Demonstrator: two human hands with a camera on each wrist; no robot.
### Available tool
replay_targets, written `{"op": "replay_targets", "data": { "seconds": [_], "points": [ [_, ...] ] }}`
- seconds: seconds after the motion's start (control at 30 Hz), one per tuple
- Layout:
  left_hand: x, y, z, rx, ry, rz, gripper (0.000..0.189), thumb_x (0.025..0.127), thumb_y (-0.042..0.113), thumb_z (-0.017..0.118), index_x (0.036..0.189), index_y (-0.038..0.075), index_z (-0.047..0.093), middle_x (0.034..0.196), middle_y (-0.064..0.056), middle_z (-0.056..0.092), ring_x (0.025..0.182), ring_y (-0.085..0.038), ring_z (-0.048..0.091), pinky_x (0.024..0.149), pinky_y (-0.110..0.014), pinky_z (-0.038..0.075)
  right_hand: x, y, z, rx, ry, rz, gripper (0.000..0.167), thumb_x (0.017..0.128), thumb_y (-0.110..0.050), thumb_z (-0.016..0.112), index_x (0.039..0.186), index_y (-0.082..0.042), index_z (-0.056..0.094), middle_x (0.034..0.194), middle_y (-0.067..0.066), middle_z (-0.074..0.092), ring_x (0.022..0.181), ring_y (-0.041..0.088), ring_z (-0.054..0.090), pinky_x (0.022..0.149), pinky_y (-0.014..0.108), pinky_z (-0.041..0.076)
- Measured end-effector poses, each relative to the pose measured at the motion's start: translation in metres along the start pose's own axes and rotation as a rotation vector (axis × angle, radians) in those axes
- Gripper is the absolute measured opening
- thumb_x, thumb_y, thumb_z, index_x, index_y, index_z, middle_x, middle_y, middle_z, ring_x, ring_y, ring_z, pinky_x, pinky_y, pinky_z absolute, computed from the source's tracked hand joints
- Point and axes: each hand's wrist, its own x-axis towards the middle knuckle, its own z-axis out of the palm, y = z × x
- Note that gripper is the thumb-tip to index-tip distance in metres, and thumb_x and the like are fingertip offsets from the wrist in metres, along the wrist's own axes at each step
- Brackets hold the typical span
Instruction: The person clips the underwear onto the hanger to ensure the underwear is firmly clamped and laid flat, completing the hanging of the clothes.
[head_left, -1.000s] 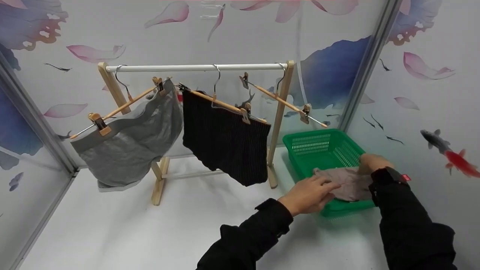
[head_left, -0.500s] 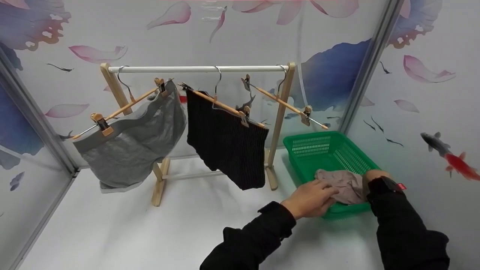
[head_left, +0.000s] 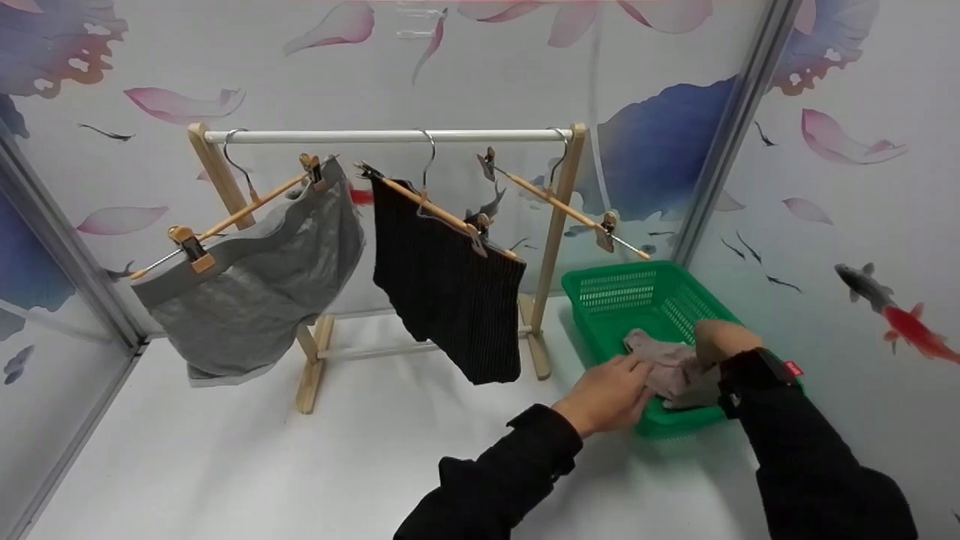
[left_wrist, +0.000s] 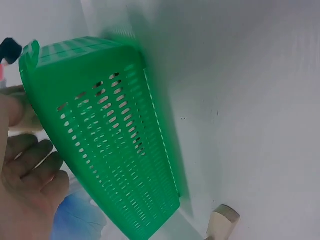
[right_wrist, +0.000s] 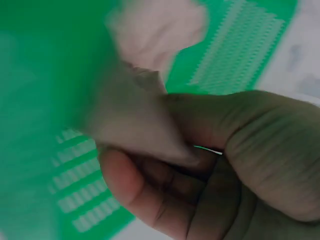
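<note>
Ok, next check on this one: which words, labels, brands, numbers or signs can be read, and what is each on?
Readable text: none in any view.
Red tag at the wrist end of the right sleeve: seems to bear pale marks, too small to read.
Gray garment, black garment, pale pink garment, green basket: no lettering on the parts that show.

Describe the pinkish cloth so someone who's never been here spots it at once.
Start at the clothes rack; to its right in the head view stands a green basket. Inside its near end, pinched by the right hand, is a crumpled pinkish cloth. The grey garment and black garment are clipped to hangers; this one is not hung.
</note>
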Motion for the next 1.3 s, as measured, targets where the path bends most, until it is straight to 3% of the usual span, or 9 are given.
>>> {"op": "replay_targets", "data": {
  "seconds": [0.17,0.27,0.37,0.6,0.73,0.87,1.03,1.2,1.3],
  "points": [
    [-0.003,-0.008,-0.013,-0.104,0.032,-0.148,0.049,0.108,0.03,0.05,0.148,0.003,0.045,0.144,-0.009,0.056,0.13,-0.016,0.054,0.105,-0.023,0.043,0.001,-0.025,-0.029,0.268,-0.021,-0.161,0.018,0.099,-0.006,0.062,0.103,0.009,0.071,0.086,0.015,0.071,0.071,0.023,0.07,0.066,0.037,0.059],
    [-0.004,-0.016,-0.024,-0.189,0.038,-0.256,0.062,0.107,0.038,0.052,0.154,0.002,0.035,0.15,-0.01,0.05,0.136,-0.017,0.048,0.106,-0.026,0.043,-0.008,-0.041,-0.047,0.431,0.01,-0.27,0.028,0.1,-0.008,0.063,0.118,0.013,0.067,0.093,0.014,0.073,0.078,0.024,0.072,0.072,0.038,0.06],
    [-0.006,-0.025,-0.035,-0.274,0.063,-0.343,0.078,0.103,0.047,0.056,0.157,0.0,0.027,0.155,-0.014,0.043,0.141,-0.02,0.044,0.108,-0.03,0.042,-0.017,-0.059,-0.06,0.594,0.075,-0.308,0.037,0.101,-0.014,0.064,0.127,0.012,0.062,0.101,0.016,0.072,0.084,0.023,0.073,0.078,0.037,0.06],
    [-0.018,-0.046,-0.049,-0.468,0.206,-0.453,0.092,0.094,0.056,0.065,0.158,0.0,0.029,0.154,-0.016,0.045,0.14,-0.021,0.045,0.111,-0.032,0.039,-0.035,-0.093,-0.072,0.871,0.223,-0.365,0.05,0.098,-0.026,0.071,0.133,0.007,0.058,0.107,0.012,0.067,0.089,0.016,0.07,0.082,0.036,0.059],
    [-0.025,-0.051,-0.05,-0.592,0.293,-0.513,0.09,0.091,0.056,0.069,0.156,0.005,0.035,0.149,-0.012,0.051,0.136,-0.018,0.05,0.108,-0.033,0.043,-0.042,-0.107,-0.072,1.052,0.252,-0.475,0.054,0.097,-0.025,0.071,0.136,0.008,0.056,0.109,0.011,0.066,0.094,0.016,0.07,0.086,0.036,0.058],
    [-0.034,-0.054,-0.05,-0.712,0.338,-0.567,0.094,0.085,0.056,0.077,0.156,0.01,0.035,0.148,-0.009,0.052,0.134,-0.018,0.051,0.107,-0.036,0.044,-0.048,-0.12,-0.07,1.188,0.253,-0.558,0.053,0.097,-0.023,0.07,0.136,0.011,0.055,0.11,0.011,0.067,0.097,0.018,0.07,0.087,0.036,0.057],
    [-0.049,-0.061,-0.049,-0.801,0.405,-0.57,0.095,0.08,0.044,0.086,0.156,0.014,0.037,0.141,-0.003,0.058,0.126,-0.011,0.056,0.104,-0.035,0.046,-0.048,-0.137,-0.067,1.326,0.244,-0.596,0.05,0.095,-0.019,0.074,0.132,0.01,0.058,0.11,0.014,0.067,0.097,0.022,0.07,0.088,0.038,0.056],
    [-0.071,-0.077,-0.049,-0.788,0.52,-0.503,0.041,0.092,0.011,0.076,0.129,0.001,0.061,0.113,-0.01,0.071,0.099,-0.013,0.068,0.084,-0.029,0.055,-0.04,-0.147,-0.06,1.329,0.235,-0.585,0.049,0.095,-0.018,0.074,0.132,0.009,0.058,0.109,0.014,0.065,0.096,0.02,0.07,0.087,0.039,0.057],
    [-0.086,-0.093,-0.051,-0.763,0.541,-0.459,0.03,0.091,-0.004,0.067,0.12,-0.005,0.064,0.107,-0.013,0.071,0.093,-0.015,0.068,0.079,-0.028,0.055,-0.034,-0.147,-0.053,1.274,0.239,-0.536,0.049,0.095,-0.021,0.074,0.132,0.007,0.06,0.106,0.012,0.067,0.092,0.019,0.07,0.086,0.039,0.057]
  ]
}}
